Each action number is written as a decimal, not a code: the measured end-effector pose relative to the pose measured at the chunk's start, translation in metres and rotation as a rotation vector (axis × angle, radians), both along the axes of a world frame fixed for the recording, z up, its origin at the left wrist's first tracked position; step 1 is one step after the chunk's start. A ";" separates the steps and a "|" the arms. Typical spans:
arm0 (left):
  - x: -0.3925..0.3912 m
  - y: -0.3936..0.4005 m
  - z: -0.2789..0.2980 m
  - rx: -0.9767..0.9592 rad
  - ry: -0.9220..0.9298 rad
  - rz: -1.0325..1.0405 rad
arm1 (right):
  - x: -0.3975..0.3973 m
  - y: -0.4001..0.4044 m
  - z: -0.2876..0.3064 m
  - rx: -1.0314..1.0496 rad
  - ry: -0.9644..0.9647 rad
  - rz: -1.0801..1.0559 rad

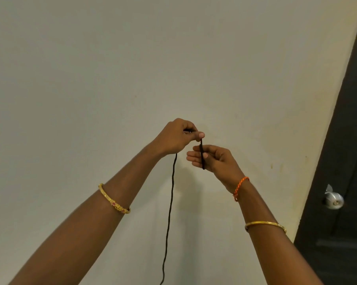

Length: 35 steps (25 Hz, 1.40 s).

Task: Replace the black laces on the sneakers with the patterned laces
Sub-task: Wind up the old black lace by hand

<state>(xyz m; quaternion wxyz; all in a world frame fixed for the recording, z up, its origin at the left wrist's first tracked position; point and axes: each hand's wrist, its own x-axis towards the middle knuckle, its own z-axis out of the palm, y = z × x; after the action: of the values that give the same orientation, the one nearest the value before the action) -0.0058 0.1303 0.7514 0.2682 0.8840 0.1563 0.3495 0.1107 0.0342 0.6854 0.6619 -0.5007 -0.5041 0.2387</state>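
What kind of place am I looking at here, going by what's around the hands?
Probably an indoor room in a home. Behind the hands is a plain cream painted wall, and at the right stands a dark door with a round metal knob. No sneakers or work surface show.

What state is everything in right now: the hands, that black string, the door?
Left hand: raised, pinching the black lace at its top.
Right hand: raised, fingers loosely curled round a short stretch of lace.
Black lace: off the shoe, hanging slack below the left hand.
Door: dark, with a silver knob; whether it is shut cannot be told.
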 end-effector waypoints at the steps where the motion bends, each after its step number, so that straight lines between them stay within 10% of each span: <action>1: 0.000 0.002 0.002 -0.007 -0.008 0.001 | -0.003 -0.004 0.000 0.001 0.032 0.058; 11: -0.016 -0.016 -0.056 -0.803 0.033 -0.297 | -0.031 -0.011 0.011 0.252 0.477 0.294; 16: -0.034 -0.036 -0.051 -0.273 0.307 -0.126 | -0.034 0.006 0.009 0.366 0.398 -0.052; 21: -0.046 -0.024 -0.027 0.030 0.170 0.073 | -0.039 0.009 -0.012 0.215 0.068 -0.256; 27: -0.047 0.002 -0.005 0.070 0.002 0.033 | -0.053 -0.007 -0.027 0.107 -0.018 -0.025; 35: -0.040 -0.002 -0.076 -0.768 0.039 -0.224 | -0.060 -0.018 -0.007 0.254 0.445 0.229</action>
<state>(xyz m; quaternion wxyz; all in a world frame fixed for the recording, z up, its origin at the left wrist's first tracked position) -0.0459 0.1286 0.6749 0.6124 0.7377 0.1832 0.2173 0.0509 0.0160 0.6781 0.7824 -0.2888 -0.4256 0.3511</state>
